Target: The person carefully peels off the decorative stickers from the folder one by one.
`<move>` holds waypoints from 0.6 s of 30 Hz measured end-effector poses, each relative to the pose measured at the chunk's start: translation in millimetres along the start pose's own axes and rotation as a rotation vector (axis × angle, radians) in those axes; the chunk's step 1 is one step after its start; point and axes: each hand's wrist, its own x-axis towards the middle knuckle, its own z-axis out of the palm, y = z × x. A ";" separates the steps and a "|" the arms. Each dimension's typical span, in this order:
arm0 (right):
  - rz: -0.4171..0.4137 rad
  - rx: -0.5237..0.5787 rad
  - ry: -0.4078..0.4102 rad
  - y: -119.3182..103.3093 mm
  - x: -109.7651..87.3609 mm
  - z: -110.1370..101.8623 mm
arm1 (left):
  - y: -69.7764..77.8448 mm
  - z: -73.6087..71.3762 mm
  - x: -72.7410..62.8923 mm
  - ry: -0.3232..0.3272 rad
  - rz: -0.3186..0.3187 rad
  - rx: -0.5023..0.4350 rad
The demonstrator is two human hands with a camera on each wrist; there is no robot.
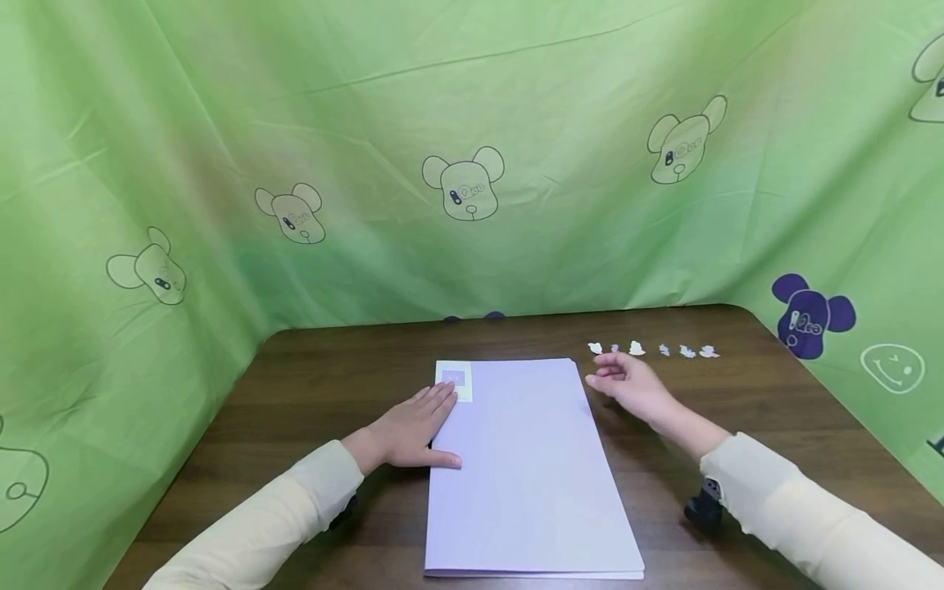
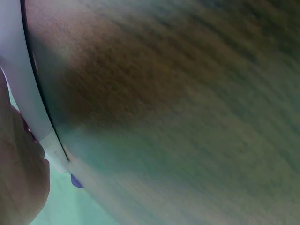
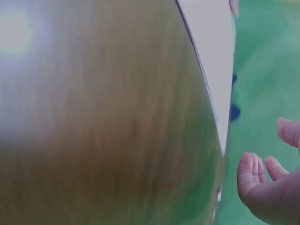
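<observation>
A large white sheet-like pad (image 1: 527, 483), layered at its near edge, lies on the wooden table. A small pale square label (image 1: 464, 372) sits at its far left corner. My left hand (image 1: 416, 430) rests flat on the pad's left edge, fingertips at the label and thumb spread; in the left wrist view, part of the hand (image 2: 23, 173) shows beside the pad's edge. Past the pad's far right corner, my right hand (image 1: 636, 387) hovers near a row of small cut-out pieces (image 1: 637, 348). Its fingers (image 3: 248, 176) bend loosely, thumb apart, with nothing visible between them.
The dark wooden table (image 1: 317, 385) has its far edge against a green curtain (image 1: 369, 262) printed with bear heads. More small pieces (image 1: 687, 351) lie along the back right of the table. Dark wrist devices (image 1: 705, 508) hang under both sleeves.
</observation>
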 end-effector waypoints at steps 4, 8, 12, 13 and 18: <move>-0.041 -0.015 -0.068 -14.7 -8.6 21.9 | 0.2 -0.1 -0.3 -0.002 -0.007 -0.001; -0.083 -0.039 -0.142 -27.7 -15.1 39.6 | -0.3 -0.6 -0.8 0.015 -0.017 -0.001; -0.154 -0.108 -0.208 -33.6 -21.5 53.3 | 0.9 1.0 -3.0 0.059 -0.039 0.008; -0.176 -0.130 -0.220 -34.4 -23.1 56.3 | 1.7 1.8 -3.8 0.070 -0.050 0.010; -0.241 -0.239 -0.281 -37.6 -29.4 69.6 | 6.1 6.8 -8.8 0.100 -0.147 -0.053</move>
